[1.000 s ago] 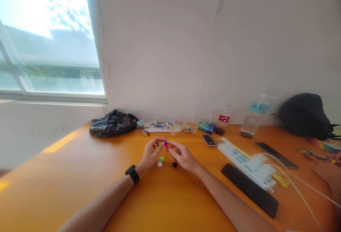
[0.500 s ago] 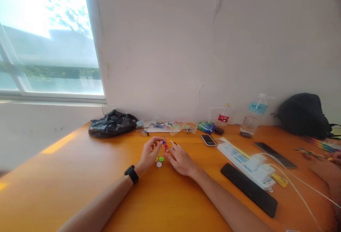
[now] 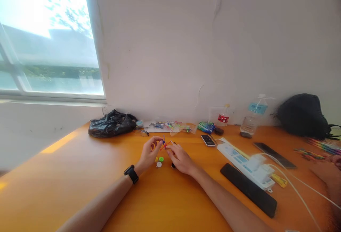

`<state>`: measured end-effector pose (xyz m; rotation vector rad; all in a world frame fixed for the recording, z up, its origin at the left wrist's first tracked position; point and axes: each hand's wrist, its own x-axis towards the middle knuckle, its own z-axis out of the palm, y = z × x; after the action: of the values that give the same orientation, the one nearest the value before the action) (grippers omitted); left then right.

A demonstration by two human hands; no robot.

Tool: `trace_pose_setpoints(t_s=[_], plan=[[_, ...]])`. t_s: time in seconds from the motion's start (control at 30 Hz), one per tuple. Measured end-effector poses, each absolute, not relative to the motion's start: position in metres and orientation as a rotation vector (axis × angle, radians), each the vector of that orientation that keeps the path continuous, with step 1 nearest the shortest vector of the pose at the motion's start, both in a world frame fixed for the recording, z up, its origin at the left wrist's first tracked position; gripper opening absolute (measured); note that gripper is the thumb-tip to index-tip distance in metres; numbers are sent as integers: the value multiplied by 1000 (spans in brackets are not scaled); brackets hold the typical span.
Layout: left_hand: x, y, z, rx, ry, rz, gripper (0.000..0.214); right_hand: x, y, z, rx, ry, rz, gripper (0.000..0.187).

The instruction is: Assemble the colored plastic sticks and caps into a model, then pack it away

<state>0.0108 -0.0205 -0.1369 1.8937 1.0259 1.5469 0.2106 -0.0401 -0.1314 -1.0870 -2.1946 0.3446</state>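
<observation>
Above the wooden table, my left hand (image 3: 149, 151), with a black watch on its wrist, pinches a thin blue plastic piece (image 3: 164, 139). My right hand (image 3: 181, 158) has thumb and finger closed on a slim red plastic piece (image 3: 167, 144), which meets or crosses the blue one; I cannot tell whether they are joined. Below the fingers lie a green disc (image 3: 161, 159), a white disc (image 3: 159, 164) and a yellow piece (image 3: 156, 159). Partly under my right hand a small dark piece (image 3: 173, 166) shows.
Along the wall are a black plastic bag (image 3: 113, 123), glasses (image 3: 144, 132), bags of small coloured parts (image 3: 170, 125) and two bottles, one clear with a blue label (image 3: 249, 122). To the right lie a power strip (image 3: 243, 162) with cables, a long black object (image 3: 249, 189) and another person's arm (image 3: 323, 178).
The red piece has turned from upright to a slant between my hands. My right hand has shifted slightly, uncovering the dark piece; my left hand has barely moved.
</observation>
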Motion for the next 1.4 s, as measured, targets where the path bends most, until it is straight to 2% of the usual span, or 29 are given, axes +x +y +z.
trace_pose_setpoints(t_s=[0.3,0.53,0.8,1.0,1.4], plan=[[11,-20,-137,1876,1038,1583,29,208,-40,-128,-1207,-2370,164,44],[8,-18,-136,1850,1083,1645,29,205,-38,-129,-1295,-2432,190,49],[9,-19,-137,1853,1077,1626,30,215,-25,-135,-1208,-2289,102,40],[8,-17,-140,1855,1088,1617,29,228,-11,-143,-1371,-2343,220,55],[7,-19,-137,1853,1090,1582,28,220,-27,-135,-1207,-2412,87,45]])
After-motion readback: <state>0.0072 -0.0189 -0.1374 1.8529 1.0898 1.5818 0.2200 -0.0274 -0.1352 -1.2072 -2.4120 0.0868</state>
